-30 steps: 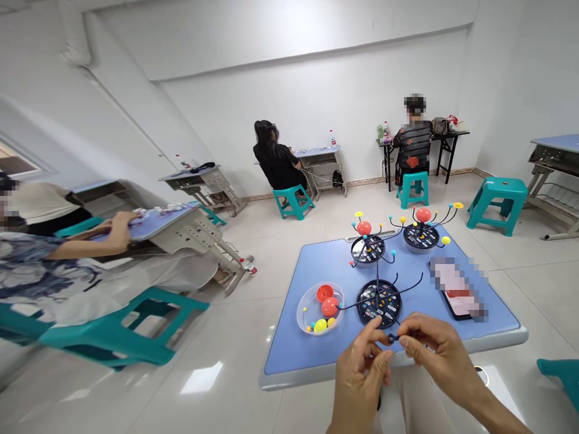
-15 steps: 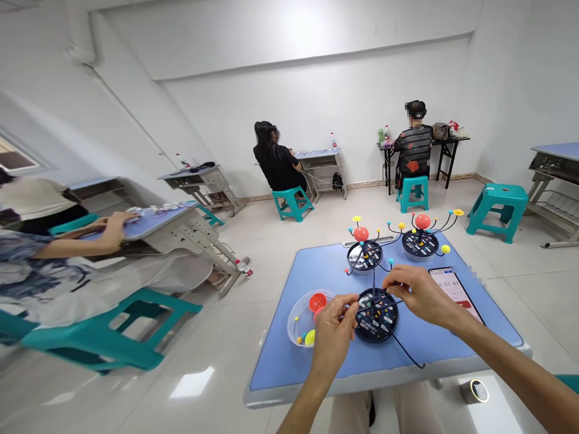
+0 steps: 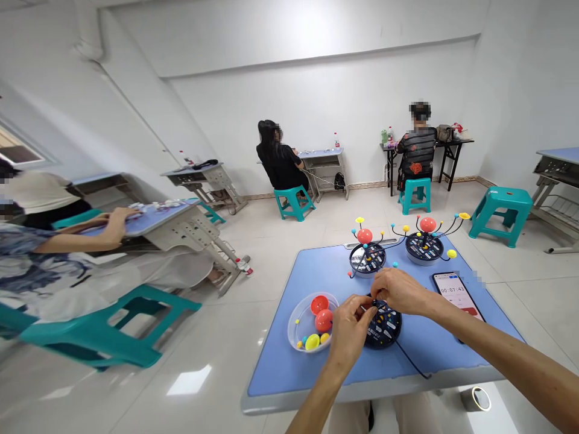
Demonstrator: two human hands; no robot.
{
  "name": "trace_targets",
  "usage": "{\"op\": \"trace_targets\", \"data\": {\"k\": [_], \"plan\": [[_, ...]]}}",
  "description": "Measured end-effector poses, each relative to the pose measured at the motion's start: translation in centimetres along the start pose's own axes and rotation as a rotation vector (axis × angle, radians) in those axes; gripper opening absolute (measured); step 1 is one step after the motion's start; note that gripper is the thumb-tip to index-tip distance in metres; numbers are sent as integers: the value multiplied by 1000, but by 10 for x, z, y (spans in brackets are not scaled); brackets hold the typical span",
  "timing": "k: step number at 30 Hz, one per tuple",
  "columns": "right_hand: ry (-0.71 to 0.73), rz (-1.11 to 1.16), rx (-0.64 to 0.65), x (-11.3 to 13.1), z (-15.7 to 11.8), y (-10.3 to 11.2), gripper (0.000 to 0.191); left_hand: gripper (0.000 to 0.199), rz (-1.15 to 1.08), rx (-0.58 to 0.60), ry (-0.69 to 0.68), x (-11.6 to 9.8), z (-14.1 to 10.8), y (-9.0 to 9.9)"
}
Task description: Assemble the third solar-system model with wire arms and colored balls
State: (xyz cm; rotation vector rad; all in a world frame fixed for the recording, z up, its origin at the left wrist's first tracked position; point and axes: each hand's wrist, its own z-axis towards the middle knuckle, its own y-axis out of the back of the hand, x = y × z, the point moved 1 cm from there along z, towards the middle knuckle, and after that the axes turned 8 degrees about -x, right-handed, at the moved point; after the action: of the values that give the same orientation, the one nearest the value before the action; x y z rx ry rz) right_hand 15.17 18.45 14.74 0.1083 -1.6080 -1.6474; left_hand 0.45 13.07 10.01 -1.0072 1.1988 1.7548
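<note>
My left hand (image 3: pixel 348 334) and my right hand (image 3: pixel 398 292) close together over a round black model base (image 3: pixel 383 325) printed with small coloured shapes. The fingers of both hands pinch at the top of the base and cover its stem and most of its wire arms. One thin black wire arm (image 3: pixel 409 357) trails across the table toward the front edge. Left of the base lies a clear plastic dish (image 3: pixel 302 325) holding a red ball (image 3: pixel 323 320), a red half-shell (image 3: pixel 319 304) and a yellow ball (image 3: pixel 312 342).
Two assembled models with red balls on wire arms stand at the far side of the blue table (image 3: pixel 275 367). A phone timer (image 3: pixel 453 295) lies at the right. A seated person's hand (image 3: pixel 117 218) rests on a desk at the left; two more people sit at the back.
Both hands have drawn in over the base, hiding its stem and upper wire arms. The base has shifted slightly, and the phone timer now reads one second later.
</note>
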Motion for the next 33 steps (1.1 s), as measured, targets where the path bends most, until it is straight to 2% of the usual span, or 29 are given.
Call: {"op": "trace_targets", "data": {"k": [7,12,20,22,24,27,29,31,33], "plan": [[39,-158,71,-1,3,-3,28,14,55,5,-80,0,1,-2],[50,-315,148,4,7,-7,25,16,105,58,-113,6,3,-4],[63,-364,185,10,5,-10,23,17,120,90,-96,4,-4,-2],[80,-363,187,9,4,-11,25,20,114,49,-86,4,-12,9],[111,-369,187,9,2,-12,28,18,141,-53,-97,9,-24,26],[160,-348,145,8,-1,-9,36,20,252,-238,-131,26,-47,56],[189,-312,70,9,-3,-5,41,19,374,-309,-145,42,-59,74],[221,-280,-26,14,-4,0,43,19,490,-298,-160,58,-67,86],[249,-242,-144,21,-2,6,38,20,546,-249,-191,73,-67,91]]}}
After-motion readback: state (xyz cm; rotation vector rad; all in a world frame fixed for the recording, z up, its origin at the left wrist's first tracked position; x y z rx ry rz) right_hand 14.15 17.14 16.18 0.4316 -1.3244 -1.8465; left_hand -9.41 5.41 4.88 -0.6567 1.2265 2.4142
